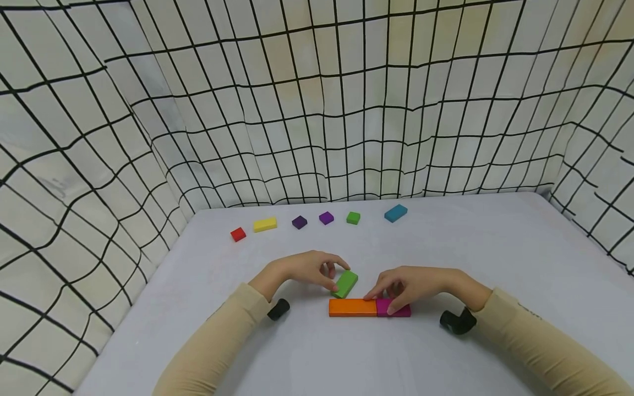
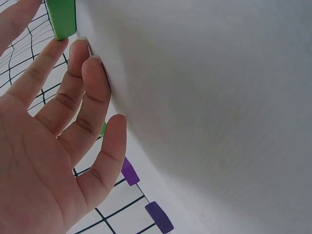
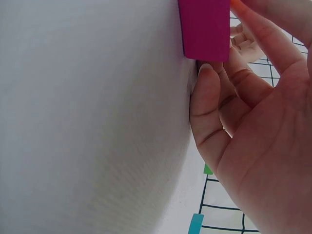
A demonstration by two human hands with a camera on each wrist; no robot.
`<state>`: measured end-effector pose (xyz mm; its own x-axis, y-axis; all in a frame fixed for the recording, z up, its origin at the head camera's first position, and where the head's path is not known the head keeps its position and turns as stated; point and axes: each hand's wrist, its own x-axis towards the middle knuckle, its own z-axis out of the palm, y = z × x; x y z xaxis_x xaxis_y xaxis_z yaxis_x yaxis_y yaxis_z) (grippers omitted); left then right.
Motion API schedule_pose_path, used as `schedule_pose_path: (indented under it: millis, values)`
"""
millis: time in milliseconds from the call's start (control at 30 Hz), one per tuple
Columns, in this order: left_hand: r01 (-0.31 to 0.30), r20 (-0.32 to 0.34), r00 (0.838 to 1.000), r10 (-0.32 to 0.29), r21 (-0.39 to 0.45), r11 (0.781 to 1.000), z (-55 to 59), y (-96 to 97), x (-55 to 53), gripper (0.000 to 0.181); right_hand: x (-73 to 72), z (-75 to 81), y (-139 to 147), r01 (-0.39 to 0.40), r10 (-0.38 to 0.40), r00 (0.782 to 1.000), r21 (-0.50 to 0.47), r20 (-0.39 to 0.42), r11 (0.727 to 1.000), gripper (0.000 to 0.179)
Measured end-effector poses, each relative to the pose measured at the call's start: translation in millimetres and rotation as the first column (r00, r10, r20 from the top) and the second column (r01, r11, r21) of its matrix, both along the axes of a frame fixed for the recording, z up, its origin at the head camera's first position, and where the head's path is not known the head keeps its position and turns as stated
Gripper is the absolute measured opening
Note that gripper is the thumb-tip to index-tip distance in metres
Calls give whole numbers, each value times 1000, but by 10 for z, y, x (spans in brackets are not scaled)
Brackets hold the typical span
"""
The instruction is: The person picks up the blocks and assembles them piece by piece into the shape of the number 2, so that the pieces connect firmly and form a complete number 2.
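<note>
My left hand (image 1: 308, 268) pinches a bright green rectangular block (image 1: 347, 282) between thumb and index finger, and the block lies slanted just behind an orange block (image 1: 353, 308). In the left wrist view the green block (image 2: 62, 18) shows at the top, by the index fingertip. End to end with the orange block sits a shorter magenta block (image 1: 403, 312), making one straight bar. My right hand (image 1: 418, 281) grips the magenta block, thumb over its near side and index fingertip at the far edge by the seam. The right wrist view shows the magenta block's end (image 3: 206, 34) above curled fingers.
Along the back of the white table (image 1: 297, 357) stand small blocks: red (image 1: 238, 234), yellow (image 1: 264, 224), dark purple (image 1: 299, 222), purple (image 1: 326, 218), green (image 1: 353, 218) and blue (image 1: 395, 213). Black netting (image 1: 346, 110) rises behind and at both sides.
</note>
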<state>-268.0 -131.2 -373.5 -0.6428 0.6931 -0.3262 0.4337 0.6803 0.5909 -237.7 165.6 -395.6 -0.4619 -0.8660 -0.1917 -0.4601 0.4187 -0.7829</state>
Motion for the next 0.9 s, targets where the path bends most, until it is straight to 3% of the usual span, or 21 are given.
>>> schedule_pose_path:
  millis: [900]
  values:
    - [26,3,1000,-26,-1,1000,-13,-22,-22,57,0,-2,4,8,-8,1000,5,-6,1000,39]
